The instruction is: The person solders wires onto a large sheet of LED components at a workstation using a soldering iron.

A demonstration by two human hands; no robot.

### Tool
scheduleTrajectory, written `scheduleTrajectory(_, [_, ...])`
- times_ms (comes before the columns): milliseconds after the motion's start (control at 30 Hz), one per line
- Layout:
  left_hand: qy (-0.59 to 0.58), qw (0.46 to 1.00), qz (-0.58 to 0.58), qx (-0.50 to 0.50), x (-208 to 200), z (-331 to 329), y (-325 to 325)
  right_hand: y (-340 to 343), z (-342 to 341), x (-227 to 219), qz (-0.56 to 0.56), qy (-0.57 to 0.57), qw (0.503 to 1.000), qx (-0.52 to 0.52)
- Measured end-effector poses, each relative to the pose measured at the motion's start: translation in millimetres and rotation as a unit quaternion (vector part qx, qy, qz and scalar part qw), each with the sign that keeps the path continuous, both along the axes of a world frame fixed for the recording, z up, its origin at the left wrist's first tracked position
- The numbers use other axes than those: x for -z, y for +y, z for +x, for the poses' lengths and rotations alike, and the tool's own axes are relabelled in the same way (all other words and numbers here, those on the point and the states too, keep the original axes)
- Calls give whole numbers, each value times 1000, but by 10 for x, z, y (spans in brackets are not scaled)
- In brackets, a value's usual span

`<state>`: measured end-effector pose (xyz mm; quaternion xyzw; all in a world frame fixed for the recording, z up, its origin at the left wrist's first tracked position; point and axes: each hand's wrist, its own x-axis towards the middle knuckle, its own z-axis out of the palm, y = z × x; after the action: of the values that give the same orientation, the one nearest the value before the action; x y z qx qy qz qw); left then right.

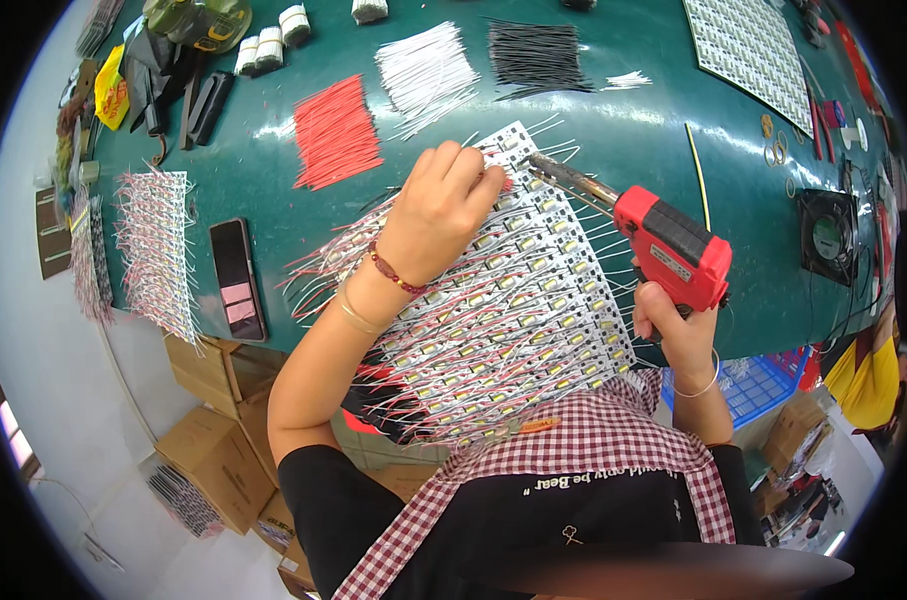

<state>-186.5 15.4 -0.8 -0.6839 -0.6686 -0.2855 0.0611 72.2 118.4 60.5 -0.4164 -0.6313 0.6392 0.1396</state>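
My right hand [674, 325] grips a red and black soldering gun [674, 245]. Its metal tip rests at or just above the far end of a white circuit board panel [574, 300]. Rows of small yellow chips cover this panel, and many red and white wires stick out along it. Over the panel's far left part, my left hand [449, 205] is closed in a pinch. Bits of red wire [508, 185] show at its fingertips, close to the gun's tip; the rest is hidden by the fingers.
Beyond the panel on the green table lie piles of red wires [337, 132], white wires [427, 75] and black wires [539, 55]. A phone [238, 278] and a wired panel [159, 250] lie left. A small fan [827, 235] stands right; another panel [749, 55] lies far right.
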Motion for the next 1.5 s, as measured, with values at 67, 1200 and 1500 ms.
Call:
scheduleTrajectory(67, [-3,1000,1,1,17,6,1,2,14,1,-19,14,1000,8])
scheduleTrajectory(1200, [14,999,-32,2,4,60,1,-38,43,-51,-15,-13,999,33])
scheduleTrajectory(1500, [73,997,-19,16,-39,7,21,-53,95,-75,-22,38,999,20])
